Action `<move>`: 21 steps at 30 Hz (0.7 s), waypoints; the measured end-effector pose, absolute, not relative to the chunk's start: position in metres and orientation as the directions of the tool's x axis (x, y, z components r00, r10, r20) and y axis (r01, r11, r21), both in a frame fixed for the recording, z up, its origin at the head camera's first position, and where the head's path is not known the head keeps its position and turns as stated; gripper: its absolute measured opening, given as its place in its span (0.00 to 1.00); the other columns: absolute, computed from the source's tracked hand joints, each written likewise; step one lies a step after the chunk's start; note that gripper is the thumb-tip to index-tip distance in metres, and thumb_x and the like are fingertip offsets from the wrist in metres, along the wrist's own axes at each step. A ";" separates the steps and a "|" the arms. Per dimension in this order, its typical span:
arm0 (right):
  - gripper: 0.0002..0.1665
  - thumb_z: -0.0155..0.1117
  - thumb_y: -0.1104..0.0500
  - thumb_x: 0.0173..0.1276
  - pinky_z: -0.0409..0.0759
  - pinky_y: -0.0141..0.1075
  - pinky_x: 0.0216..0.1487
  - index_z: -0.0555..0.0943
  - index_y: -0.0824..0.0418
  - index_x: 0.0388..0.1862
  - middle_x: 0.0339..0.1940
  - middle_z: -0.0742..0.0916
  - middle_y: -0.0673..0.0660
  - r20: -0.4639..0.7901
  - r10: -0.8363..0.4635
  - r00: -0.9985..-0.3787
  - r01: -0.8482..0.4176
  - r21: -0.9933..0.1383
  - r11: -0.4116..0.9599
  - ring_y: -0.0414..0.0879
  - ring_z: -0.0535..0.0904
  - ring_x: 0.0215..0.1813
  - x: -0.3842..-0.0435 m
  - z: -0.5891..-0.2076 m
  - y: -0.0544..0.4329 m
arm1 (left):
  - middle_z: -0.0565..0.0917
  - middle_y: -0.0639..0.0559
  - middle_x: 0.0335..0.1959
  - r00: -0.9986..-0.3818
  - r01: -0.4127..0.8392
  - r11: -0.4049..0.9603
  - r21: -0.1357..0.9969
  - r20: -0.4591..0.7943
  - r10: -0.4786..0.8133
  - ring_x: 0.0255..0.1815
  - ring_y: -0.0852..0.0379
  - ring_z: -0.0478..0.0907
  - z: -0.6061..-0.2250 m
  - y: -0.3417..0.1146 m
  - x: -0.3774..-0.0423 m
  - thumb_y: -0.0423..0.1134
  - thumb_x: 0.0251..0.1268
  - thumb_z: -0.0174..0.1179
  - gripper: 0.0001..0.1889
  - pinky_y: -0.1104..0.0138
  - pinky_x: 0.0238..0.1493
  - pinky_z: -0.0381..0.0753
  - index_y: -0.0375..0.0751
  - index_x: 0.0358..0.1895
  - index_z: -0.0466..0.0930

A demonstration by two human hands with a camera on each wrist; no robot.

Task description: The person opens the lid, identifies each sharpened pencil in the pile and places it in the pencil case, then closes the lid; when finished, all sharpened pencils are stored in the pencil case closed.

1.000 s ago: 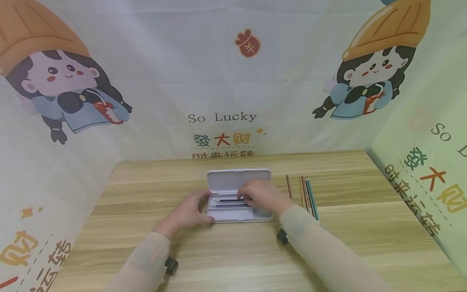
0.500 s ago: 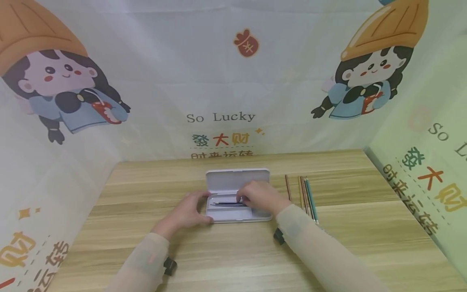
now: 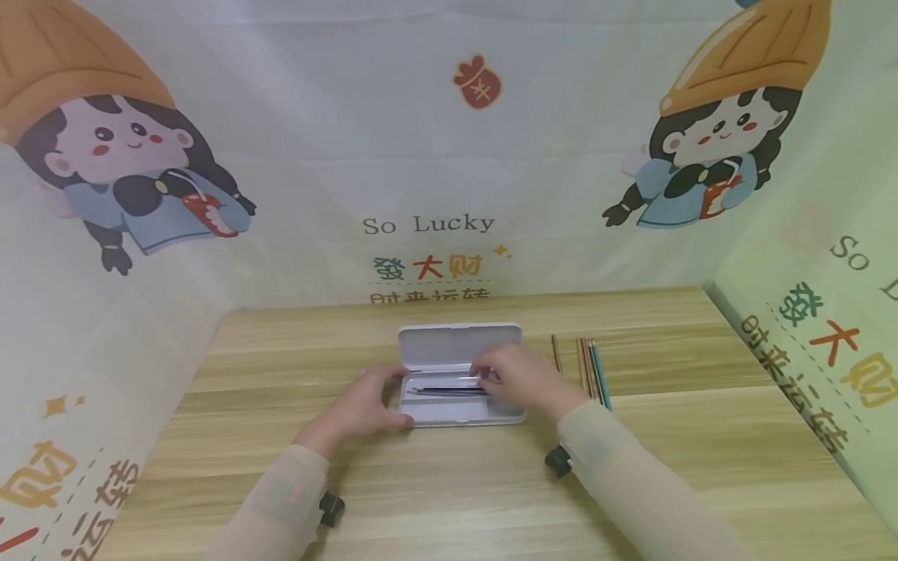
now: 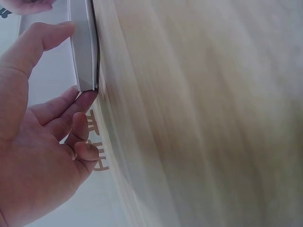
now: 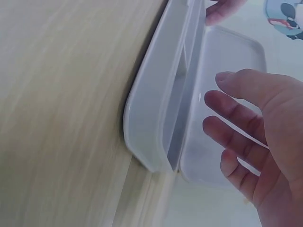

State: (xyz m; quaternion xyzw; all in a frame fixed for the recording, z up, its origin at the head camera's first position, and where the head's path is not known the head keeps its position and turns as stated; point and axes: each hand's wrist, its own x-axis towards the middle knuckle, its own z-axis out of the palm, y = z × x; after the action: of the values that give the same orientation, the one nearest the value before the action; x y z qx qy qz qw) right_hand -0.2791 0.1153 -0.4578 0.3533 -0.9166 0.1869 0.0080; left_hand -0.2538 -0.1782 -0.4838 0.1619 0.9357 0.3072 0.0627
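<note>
A white pencil case [image 3: 443,411] lies on the table with its lid [image 3: 435,348] raised at the back. Two dark pencils [image 3: 445,391] lie close together inside it. At the case's left end, my left hand [image 3: 361,405] grips it, thumb on the front and fingers round the far corner; the left wrist view shows this hold on the case [image 4: 84,47]. Over the right part of the case hovers my right hand [image 3: 519,378]. Its fingers [image 5: 227,130] are loosely bent and nothing shows between them in the right wrist view. The pencils' right ends are partly hidden by this hand.
To the right of the case, several coloured pencils [image 3: 589,366] lie side by side, partly behind the right wrist. A single brown pencil [image 3: 556,353] lies between them and the case. A printed cloth [image 3: 421,171] stands behind the wooden table [image 3: 435,491].
The two dark pencils, at first a little apart, now lie together. My right hand has let go of a pencil and drawn slightly to the right. My left hand has stayed put.
</note>
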 end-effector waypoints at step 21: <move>0.13 0.69 0.61 0.67 0.83 0.35 0.37 0.88 0.58 0.50 0.40 0.91 0.51 0.248 -0.419 -0.873 -0.485 -0.374 0.790 0.41 0.82 0.35 -0.273 -0.453 0.193 | 0.78 0.38 0.69 -0.939 0.260 0.753 0.605 -0.021 0.342 0.71 0.38 0.72 -0.483 -0.178 -0.253 0.42 0.42 0.82 0.46 0.44 0.77 0.67 0.35 0.70 0.73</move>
State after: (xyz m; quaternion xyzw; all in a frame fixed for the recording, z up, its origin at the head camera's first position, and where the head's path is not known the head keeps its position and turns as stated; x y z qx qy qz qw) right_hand -0.2727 0.1933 -0.4534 0.2398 -0.9431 0.2175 0.0760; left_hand -0.2534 -0.1778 -0.4829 0.1613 0.9338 0.3126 0.0655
